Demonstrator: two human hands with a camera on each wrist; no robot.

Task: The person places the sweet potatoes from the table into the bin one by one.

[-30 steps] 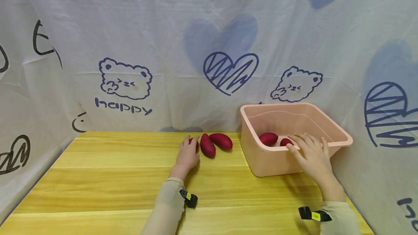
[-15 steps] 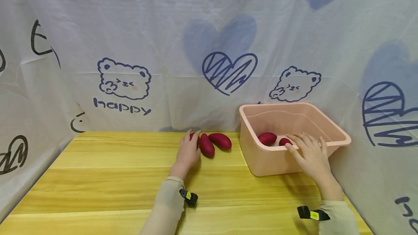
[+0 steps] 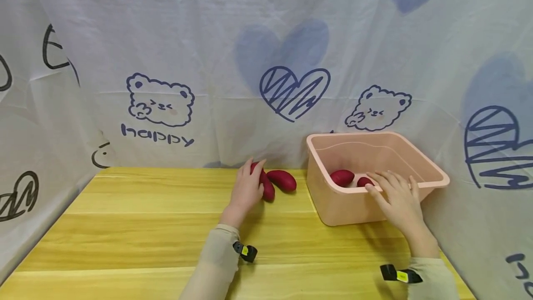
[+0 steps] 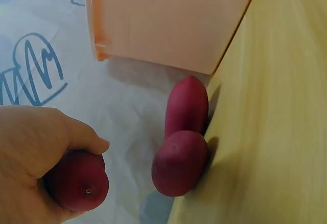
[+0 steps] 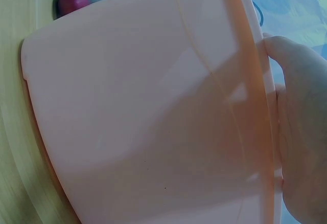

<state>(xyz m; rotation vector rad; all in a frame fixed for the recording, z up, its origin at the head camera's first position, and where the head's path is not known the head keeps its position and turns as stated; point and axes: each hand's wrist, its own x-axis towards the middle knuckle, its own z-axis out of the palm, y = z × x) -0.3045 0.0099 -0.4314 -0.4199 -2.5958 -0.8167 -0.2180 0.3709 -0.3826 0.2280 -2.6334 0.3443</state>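
My left hand (image 3: 246, 190) grips a dark red sweet potato (image 4: 79, 183), thumb on one side, its blunt end showing in the left wrist view. Two more sweet potatoes lie close together on the table, a nearer one (image 3: 269, 192) partly hidden by the hand and another (image 3: 283, 180) behind it. At the right stands a pink plastic bin (image 3: 350, 207) with a sweet potato (image 3: 342, 178) inside and a second one (image 3: 364, 182) partly covered by its rim. Across the bin's near rim rests my right hand (image 3: 397, 200), fingers loosely spread inside, thumb touching the rim.
The wooden table (image 3: 137, 230) ends at the back against a white cloth (image 3: 225, 119) printed with hearts and bears. Cloth also hangs along the left and right sides. The bin stands near the table's right back corner.
The left hand has shifted slightly right and away from me with its sweet potato, now partly covering the neighbouring one. The right hand stays on the bin's rim.
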